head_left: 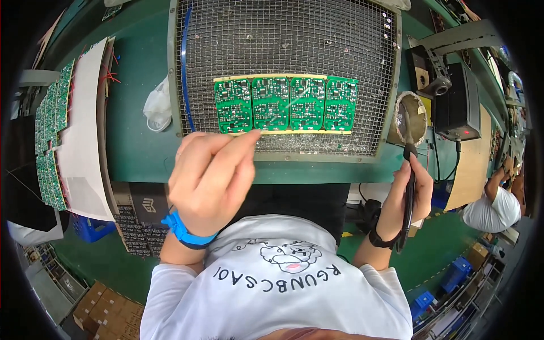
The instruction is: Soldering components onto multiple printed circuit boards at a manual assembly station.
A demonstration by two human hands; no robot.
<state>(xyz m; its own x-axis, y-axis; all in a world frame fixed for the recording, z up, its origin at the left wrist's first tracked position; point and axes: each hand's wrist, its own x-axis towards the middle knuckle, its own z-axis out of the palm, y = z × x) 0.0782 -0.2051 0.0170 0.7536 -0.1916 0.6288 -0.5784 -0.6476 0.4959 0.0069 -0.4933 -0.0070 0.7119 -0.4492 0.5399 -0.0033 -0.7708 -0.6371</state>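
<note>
A green circuit board panel (271, 106) with several sections and pale yellow edge strips lies on a dark wire-mesh screen (283, 45). My left hand (212, 175), wearing a blue wrist strap, is closed in a pinch at the panel's near edge. From its fingertips a thin silvery wire, which looks like solder wire (297, 99), slants up over the board. My right hand (412, 190) grips a black soldering iron (408, 209) by its handle. The iron's tip reaches into a round tin (417, 137) with a crusty rim, right of the screen.
A black box with a red light (457, 105) and a cable stands on the right, behind a metal bracket (453, 39). A crumpled clear bag (158, 105) sits left of the screen. More green boards (54, 136) stand far left. Another person (493, 207) is at far right.
</note>
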